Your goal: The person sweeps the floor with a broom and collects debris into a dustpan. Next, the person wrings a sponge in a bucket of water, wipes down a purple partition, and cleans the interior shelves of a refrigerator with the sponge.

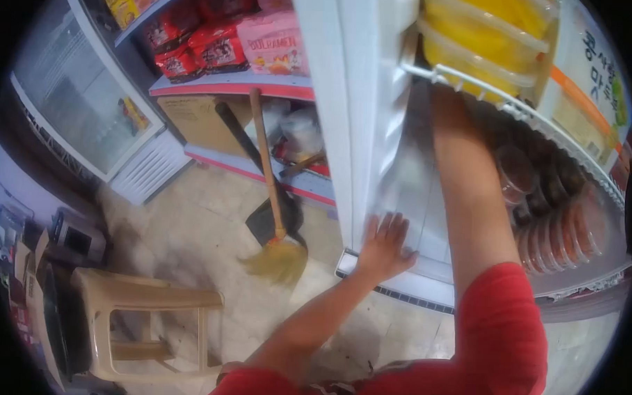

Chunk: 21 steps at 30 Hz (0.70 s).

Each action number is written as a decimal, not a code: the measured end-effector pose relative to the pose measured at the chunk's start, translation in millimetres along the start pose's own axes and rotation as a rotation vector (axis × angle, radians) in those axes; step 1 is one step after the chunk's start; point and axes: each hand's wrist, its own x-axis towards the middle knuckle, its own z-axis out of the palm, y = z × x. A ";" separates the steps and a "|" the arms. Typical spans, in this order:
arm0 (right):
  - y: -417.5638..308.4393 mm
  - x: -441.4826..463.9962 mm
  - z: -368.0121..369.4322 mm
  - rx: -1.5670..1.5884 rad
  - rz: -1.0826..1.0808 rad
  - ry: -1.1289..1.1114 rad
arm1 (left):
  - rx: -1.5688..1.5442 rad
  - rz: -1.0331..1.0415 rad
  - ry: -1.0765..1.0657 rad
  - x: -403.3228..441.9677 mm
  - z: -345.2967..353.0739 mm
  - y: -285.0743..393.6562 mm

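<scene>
My left hand point(384, 250) lies with its fingers spread on the white inner surface of an upright fridge point(425, 274), near its bottom front edge. Deep into the fridge goes my right arm point(470, 182), passing under a white wire shelf point(517, 107). The shelf and shadow hide the fingers of that hand, so what it touches cannot be made out. Beside the right forearm are a clear round tub point(515, 175) and a row of stacked clear containers with orange-red contents point(562, 237). Yellow-filled clear containers point(485, 36) sit on the wire shelf above.
A straw broom point(275, 262) and black dustpan point(263, 223) lean at a shelf of red noodle packs point(220, 44). At lower left stands a beige plastic stool point(145, 296). Another glass-door fridge point(83, 85) is at the far left. A Korean-labelled package point(588, 82) is at upper right.
</scene>
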 end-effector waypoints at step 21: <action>-62.3 -279.9 -83.3 1.409 0.320 0.280 | -0.024 0.080 0.127 -0.3 8.7 4.8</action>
